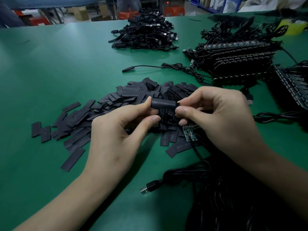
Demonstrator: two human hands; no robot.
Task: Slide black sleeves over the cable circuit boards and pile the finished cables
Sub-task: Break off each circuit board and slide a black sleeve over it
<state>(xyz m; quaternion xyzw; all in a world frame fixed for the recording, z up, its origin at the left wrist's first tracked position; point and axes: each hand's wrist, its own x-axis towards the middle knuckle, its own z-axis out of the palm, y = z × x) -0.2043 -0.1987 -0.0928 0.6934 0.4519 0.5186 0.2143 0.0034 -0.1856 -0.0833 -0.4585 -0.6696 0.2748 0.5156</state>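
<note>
Black sleeve [164,104] is hanging just above the sleeve pile [133,95], lying sideways btw my two hands. My L hand [120,129] is pinching its left end w/ thumb & fingers. My R hand [216,117] is pinching its right end the same way. Green circuit board [191,132] is peeking out under my R hand, at the near edge of the sleeve pile; can't tell if I'm gripping it too. USB plug [148,189] is lying on the green table [50,72], nearer to me than the sleeve pile. One sleeved cable [141,66] is lying just behind the sleeve pile. Finished cable heap [145,34] is sitting far behind the sleeve pile, & a board stack [238,60] is sitting behind it to the right.
</note>
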